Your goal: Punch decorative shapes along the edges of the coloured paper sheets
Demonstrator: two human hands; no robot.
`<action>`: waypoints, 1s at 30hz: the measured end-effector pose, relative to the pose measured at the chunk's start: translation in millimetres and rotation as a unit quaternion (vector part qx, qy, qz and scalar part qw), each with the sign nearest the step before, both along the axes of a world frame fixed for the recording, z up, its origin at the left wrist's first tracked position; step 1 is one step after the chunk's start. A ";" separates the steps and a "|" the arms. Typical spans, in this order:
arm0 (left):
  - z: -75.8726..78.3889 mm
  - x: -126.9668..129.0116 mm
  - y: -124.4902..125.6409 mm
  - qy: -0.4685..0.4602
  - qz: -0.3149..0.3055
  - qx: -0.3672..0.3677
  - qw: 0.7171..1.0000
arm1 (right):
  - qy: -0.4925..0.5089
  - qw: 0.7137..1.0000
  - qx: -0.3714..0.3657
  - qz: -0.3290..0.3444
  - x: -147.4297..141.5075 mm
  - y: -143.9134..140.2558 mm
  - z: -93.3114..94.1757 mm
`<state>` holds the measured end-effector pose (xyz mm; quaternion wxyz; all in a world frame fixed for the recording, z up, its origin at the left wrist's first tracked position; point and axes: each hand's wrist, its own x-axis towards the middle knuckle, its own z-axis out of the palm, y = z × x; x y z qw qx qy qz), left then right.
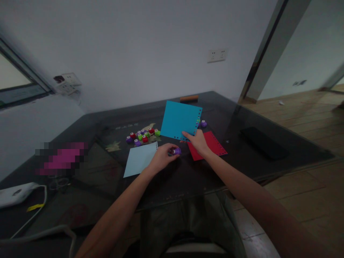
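Purple plastic shows between the fingertips of my left hand [162,156]: a small purple craft punch [176,151], pinched at the tips and resting low on the dark glass tabletop [268,168]. The fingers curl closed around it from its left, so most of its body is hidden and only the end toward the other hand peeks out.

My right hand [198,141] lies just beyond and to the right of that punch, close but not touching it. Its thumb and forefinger are closed on the near lower edge of a square sheet of bright blue card [179,119], which runs up and away from the fingers, its right border dotted with a row of small punched holes. I cannot tell whether the far part of the sheet is lifted or lies flat.

The relation that matters: the punch sits just to the left of and nearer me than the pinched edge of the blue card, so the left hand is the nearer one to that edge. The unpunched lower border runs roughly crosswise between the two hands.

Under the right wrist lies a red card sheet [212,145], also with holes along its edge. Left of the left fingers lies a pale blue sheet of paper [139,159]. Beyond them sits a cluster of small punches in red, green and purple [142,136], and one more purple punch [203,123] sits past the blue card's right edge.
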<state>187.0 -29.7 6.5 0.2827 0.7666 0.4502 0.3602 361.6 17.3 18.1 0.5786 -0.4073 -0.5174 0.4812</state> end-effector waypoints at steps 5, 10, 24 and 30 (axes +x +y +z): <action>-1.3 -10.7 8.5 -0.004 0.026 -0.015 1.000 | 0.002 1.000 0.012 0.003 0.3 3.2 -4.2; 7.1 -18.6 11.6 -0.003 0.001 -0.019 1.000 | 0.011 1.000 0.013 -0.001 0.0 2.8 -3.6; 22.1 -21.6 9.8 -0.103 -0.044 -0.104 0.988 | 0.004 1.000 0.016 0.002 1.7 6.1 -8.2; 24.7 -20.6 8.2 -0.074 -0.046 -0.065 0.994 | -0.009 1.000 0.018 -0.002 2.1 7.5 -10.3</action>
